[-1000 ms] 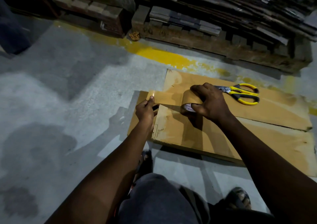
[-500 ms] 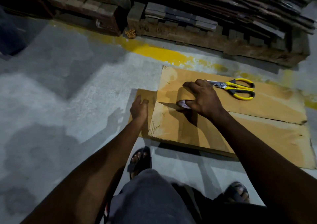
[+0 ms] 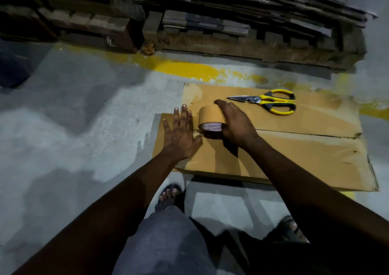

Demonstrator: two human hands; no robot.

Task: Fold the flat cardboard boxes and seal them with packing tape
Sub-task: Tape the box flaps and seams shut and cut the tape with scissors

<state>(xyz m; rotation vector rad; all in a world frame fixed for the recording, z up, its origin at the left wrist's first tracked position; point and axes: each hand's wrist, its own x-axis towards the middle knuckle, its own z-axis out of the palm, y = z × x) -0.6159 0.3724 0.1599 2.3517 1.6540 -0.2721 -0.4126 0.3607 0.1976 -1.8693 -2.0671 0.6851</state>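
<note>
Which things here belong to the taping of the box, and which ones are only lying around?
For the job: cardboard box; tape roll, gripped by the right hand; left hand, pressed flat on the box; scissors, lying on the box, probably for cutting tape.

Lying about: wooden pallet; stacked sheets on it; yellow floor line.

There is one flat cardboard box (image 3: 294, 158) in the middle right of the picture. Two big flaps show on its top. One roll of brown tape (image 3: 210, 118) is on it. One pair of scissors (image 3: 271, 101) lies on it too, higher up to the right. There are two hands, one left hand (image 3: 181, 135) and one right hand (image 3: 235, 123). At the bottom are two feet in sandals, one left foot (image 3: 169, 194) and one right foot (image 3: 291, 229). Along the top are two wooden pallets, the left pallet (image 3: 84, 28) and the right pallet (image 3: 252, 43). One yellow line (image 3: 179, 66) is on the floor.
</note>
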